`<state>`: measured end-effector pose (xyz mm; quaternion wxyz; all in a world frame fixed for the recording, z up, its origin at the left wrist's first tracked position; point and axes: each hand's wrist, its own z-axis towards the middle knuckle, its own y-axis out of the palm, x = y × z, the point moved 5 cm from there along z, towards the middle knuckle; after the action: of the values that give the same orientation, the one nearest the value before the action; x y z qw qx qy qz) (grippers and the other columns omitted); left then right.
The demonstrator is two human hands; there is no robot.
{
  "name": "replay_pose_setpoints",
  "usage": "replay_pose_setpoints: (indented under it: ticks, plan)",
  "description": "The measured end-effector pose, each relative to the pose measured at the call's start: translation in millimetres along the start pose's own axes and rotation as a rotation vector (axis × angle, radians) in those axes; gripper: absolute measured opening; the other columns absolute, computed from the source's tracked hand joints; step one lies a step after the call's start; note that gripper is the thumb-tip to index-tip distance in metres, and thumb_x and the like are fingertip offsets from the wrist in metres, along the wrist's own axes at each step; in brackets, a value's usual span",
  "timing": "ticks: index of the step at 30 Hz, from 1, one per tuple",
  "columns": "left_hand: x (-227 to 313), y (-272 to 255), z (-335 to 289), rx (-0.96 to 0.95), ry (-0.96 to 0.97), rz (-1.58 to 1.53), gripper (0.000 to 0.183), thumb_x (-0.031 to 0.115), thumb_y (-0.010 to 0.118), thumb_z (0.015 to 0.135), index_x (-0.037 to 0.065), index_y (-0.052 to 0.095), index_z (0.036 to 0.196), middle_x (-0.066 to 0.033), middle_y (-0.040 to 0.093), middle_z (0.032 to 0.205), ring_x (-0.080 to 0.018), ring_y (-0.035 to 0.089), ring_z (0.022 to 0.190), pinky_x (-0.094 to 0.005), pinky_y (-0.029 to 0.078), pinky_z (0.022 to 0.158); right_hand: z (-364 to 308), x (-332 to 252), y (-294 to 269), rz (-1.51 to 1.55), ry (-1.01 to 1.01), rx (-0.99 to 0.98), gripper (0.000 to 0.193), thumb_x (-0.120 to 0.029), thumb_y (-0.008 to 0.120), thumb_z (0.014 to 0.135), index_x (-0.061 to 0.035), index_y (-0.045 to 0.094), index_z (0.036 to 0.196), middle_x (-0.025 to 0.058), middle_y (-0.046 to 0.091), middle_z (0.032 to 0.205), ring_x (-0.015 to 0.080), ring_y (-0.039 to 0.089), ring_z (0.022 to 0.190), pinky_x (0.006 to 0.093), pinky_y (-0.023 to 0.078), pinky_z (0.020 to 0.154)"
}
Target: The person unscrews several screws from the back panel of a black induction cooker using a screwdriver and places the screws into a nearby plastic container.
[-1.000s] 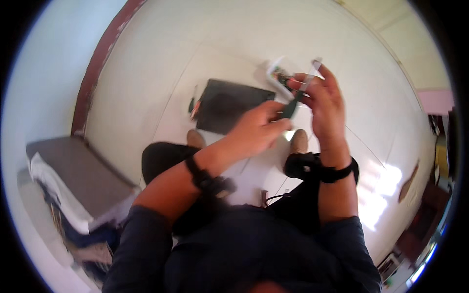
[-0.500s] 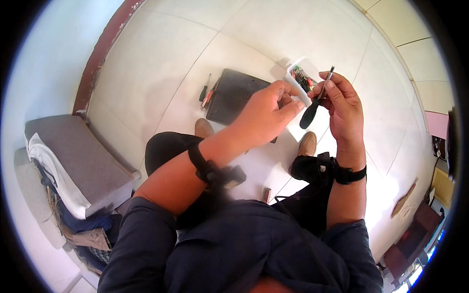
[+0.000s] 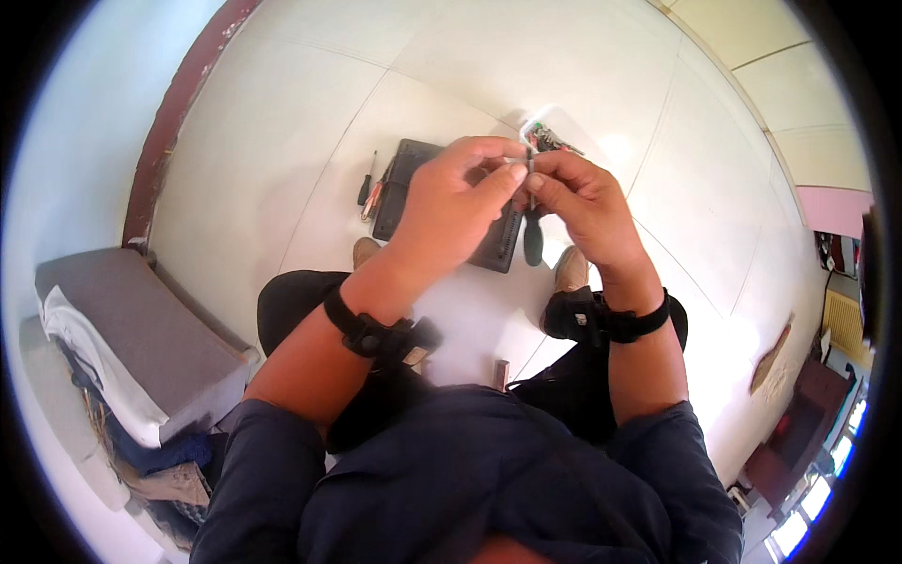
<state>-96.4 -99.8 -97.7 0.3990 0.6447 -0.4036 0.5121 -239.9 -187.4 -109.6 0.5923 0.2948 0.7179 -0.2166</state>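
Note:
A screwdriver [image 3: 534, 241] with a black handle and metal shaft hangs upright between my hands, handle downward. My right hand [image 3: 594, 209] pinches its shaft between thumb and fingers. The thumb and fingers of my left hand [image 3: 449, 202] close on the shaft from the other side, near the tip. Whether a small piece sits between the fingertips is hidden. Below the hands, a flat black device [image 3: 398, 183], like a laptop with vents along an edge, lies on the floor, partly covered by my left hand and forearm.
Behind my fingertips stands a white plastic container [image 3: 574, 141] of small tools. Left of the black device lie another screwdriver [image 3: 365, 188] and a red-and-white tool [image 3: 373, 201]. A grey padded seat [image 3: 141, 329] is at the left. A small block [image 3: 501, 374] lies between my legs.
My right hand has moved left with the screwdriver, and my left hand has met it at the shaft. The screwdriver has turned from slanted to nearly upright. The whole view has shifted slightly.

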Motion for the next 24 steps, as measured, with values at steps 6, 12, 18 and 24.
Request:
replay_pose_setpoints:
  ticks: [6,12,18,24]
  plan:
    - [1.6,-3.7,2.8,-0.006,-0.008,-0.052,0.021,0.013,0.068,0.094,0.004,0.07,0.113,0.0001,0.062,0.082,-0.0064,0.052,0.064,-0.0211,0.041,0.057,-0.7,-6.3,7.7,0.034,-0.03,-0.025,0.018,-0.013,0.062,0.098,-0.0004,0.069,0.108,0.0017,0.07,0.09,0.0086,0.062,0.083,0.0238,0.049,0.075]
    - [-1.8,-9.0,5.7,-0.029,-0.009,-0.027,0.022,0.017,0.069,0.094,0.003,0.069,0.112,-0.0029,0.071,0.091,-0.0065,0.06,0.07,-0.0218,0.049,0.061,-0.7,-4.5,10.2,0.018,-0.049,-0.017,0.018,-0.014,0.065,0.096,-0.0004,0.07,0.107,0.0013,0.069,0.09,0.0081,0.062,0.083,0.0238,0.05,0.074]
    - [-1.7,-8.8,7.2,-0.035,0.04,-0.078,0.018,0.014,0.07,0.094,0.004,0.07,0.109,-0.0009,0.07,0.089,-0.0052,0.057,0.067,-0.0204,0.047,0.059,-0.2,-2.7,10.4,-0.004,-0.072,0.003,0.018,-0.013,0.066,0.095,-0.0008,0.071,0.107,0.0011,0.069,0.091,0.0077,0.061,0.084,0.0233,0.049,0.075]
    - [-2.9,-8.8,7.2,-0.036,0.065,-0.071,0.016,0.012,0.069,0.093,0.005,0.07,0.107,0.0002,0.069,0.088,-0.0043,0.056,0.067,-0.0197,0.046,0.059,-2.3,-8.8,11.3,-0.062,-0.095,0.042,0.017,-0.013,0.067,0.095,-0.0004,0.072,0.106,0.0009,0.07,0.094,0.0077,0.062,0.087,0.0236,0.05,0.078]
